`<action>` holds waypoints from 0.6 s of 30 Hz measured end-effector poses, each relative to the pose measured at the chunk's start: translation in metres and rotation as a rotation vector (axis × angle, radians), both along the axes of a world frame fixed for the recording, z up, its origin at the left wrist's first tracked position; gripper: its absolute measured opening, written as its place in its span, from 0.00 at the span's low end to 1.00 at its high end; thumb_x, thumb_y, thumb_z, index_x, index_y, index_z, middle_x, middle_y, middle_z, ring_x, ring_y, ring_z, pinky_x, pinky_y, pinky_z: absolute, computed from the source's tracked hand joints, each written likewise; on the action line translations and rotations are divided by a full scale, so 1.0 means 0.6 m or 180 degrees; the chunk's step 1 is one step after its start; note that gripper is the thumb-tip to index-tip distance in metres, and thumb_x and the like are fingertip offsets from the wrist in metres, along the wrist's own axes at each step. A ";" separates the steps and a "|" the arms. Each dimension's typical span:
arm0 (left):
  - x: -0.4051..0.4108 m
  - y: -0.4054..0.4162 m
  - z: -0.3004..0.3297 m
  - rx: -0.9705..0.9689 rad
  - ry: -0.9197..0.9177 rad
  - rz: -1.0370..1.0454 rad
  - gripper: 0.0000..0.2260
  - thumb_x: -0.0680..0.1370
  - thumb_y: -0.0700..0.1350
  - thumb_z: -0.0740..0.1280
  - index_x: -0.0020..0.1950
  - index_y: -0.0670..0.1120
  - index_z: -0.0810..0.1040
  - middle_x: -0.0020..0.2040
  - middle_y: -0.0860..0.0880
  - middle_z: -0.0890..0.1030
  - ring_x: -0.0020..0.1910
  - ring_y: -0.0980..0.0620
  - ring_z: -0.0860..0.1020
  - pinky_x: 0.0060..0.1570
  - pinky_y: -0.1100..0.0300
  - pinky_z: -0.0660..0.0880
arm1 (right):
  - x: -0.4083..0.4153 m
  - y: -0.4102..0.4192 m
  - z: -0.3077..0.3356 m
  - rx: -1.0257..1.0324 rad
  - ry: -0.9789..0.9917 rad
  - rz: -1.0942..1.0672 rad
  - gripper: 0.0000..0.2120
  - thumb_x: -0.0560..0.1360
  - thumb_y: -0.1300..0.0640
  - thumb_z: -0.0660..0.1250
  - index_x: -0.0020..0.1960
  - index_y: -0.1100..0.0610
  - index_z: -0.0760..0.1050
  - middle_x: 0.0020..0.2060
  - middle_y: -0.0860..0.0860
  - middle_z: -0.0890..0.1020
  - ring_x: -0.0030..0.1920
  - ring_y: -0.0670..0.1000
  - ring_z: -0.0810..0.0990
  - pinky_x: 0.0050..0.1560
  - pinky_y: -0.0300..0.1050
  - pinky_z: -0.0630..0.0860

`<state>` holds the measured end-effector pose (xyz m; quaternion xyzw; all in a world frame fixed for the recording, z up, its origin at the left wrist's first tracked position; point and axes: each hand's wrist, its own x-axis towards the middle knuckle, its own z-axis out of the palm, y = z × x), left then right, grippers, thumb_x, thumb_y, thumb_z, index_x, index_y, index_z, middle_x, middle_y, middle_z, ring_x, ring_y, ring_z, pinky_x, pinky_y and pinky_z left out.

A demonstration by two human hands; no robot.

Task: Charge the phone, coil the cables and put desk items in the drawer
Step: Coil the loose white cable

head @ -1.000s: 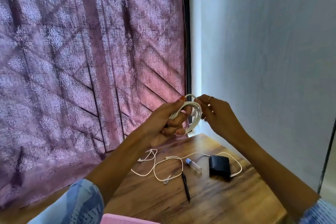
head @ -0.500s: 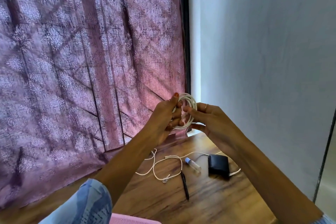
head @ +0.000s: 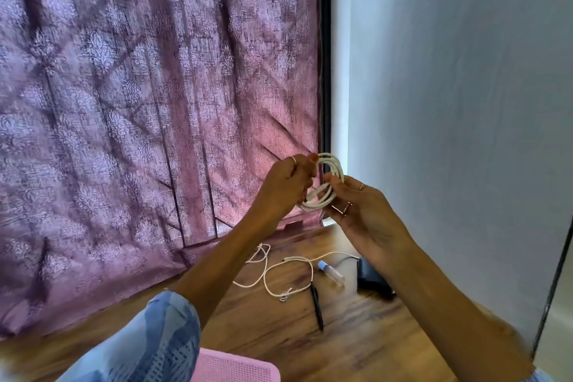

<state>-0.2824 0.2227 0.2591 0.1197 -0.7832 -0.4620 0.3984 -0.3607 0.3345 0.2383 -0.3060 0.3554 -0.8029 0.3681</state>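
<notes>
A single wide-angle camera, worn on the person's head, looked forward and slightly down over both raised forearms toward a room corner where a purple curtain (head: pixel 148 121) met a pale wall (head: pixel 459 102). The left hand (head: pixel 286 184) and right hand (head: pixel 361 214) sat near the lens at mid-frame, with the wooden desk (head: pixel 356 347) filling the lower part of the view below them. Straight edges bowed toward the frame's borders, and there was no second view to share the scene.
</notes>
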 end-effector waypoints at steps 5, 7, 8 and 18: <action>0.000 -0.005 0.002 -0.0175 -0.0125 0.0133 0.17 0.81 0.52 0.60 0.34 0.48 0.74 0.26 0.53 0.71 0.24 0.58 0.68 0.31 0.62 0.67 | 0.009 -0.010 -0.015 -0.0400 -0.0421 0.0174 0.11 0.67 0.61 0.67 0.49 0.63 0.80 0.40 0.55 0.84 0.40 0.50 0.84 0.49 0.43 0.81; 0.003 -0.008 -0.001 0.0064 -0.0272 -0.0012 0.17 0.81 0.52 0.61 0.34 0.46 0.74 0.25 0.53 0.71 0.22 0.58 0.68 0.29 0.62 0.66 | 0.012 -0.011 -0.021 -0.0383 -0.0438 0.0181 0.12 0.68 0.61 0.67 0.50 0.63 0.79 0.41 0.56 0.84 0.41 0.50 0.84 0.49 0.43 0.80; 0.004 -0.009 -0.002 0.0177 -0.0353 -0.0069 0.17 0.80 0.52 0.61 0.33 0.47 0.74 0.24 0.54 0.71 0.22 0.58 0.67 0.29 0.63 0.65 | 0.012 -0.013 -0.025 -0.0368 -0.0425 0.0166 0.13 0.68 0.61 0.67 0.51 0.64 0.79 0.41 0.56 0.84 0.42 0.51 0.83 0.50 0.43 0.80; 0.004 -0.045 -0.051 0.0248 -0.0483 -0.0390 0.18 0.80 0.53 0.59 0.34 0.49 0.80 0.30 0.52 0.78 0.30 0.57 0.74 0.37 0.61 0.71 | 0.036 -0.036 -0.048 -0.0884 -0.0764 0.0748 0.12 0.57 0.62 0.76 0.39 0.65 0.82 0.30 0.56 0.80 0.30 0.51 0.81 0.35 0.42 0.81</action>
